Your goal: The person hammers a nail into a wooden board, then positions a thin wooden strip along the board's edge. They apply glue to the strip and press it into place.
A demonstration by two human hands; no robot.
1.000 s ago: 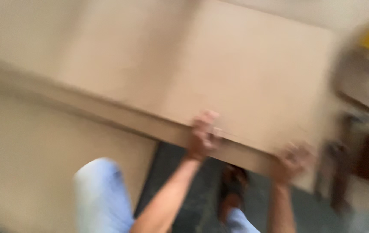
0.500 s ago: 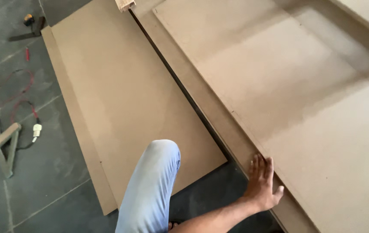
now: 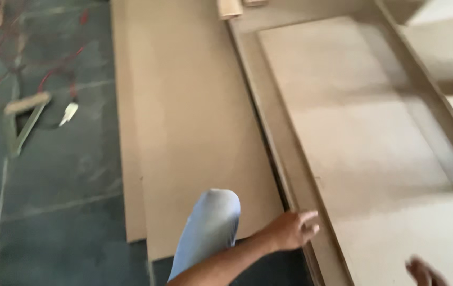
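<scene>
Tan fibreboard panel (image 3: 390,159) lying right of my left hand (image 3: 291,230), long axis running away | fingers loosely apart, touching its edge | right hand (image 3: 423,271) blurring, grip unclear

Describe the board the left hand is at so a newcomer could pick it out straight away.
Start from the dark stone floor, where two tan board stacks lie side by side with a narrow dark gap between them. The left hand is at the near edge of the right-hand stack. Its top sheet sits inset, leaving a stepped border, unlike the flatter left stack.

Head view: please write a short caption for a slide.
Left hand reaches to the edge of a stacked brown board, right hand at the frame's bottom; more boards lie on the dark floor.
</scene>
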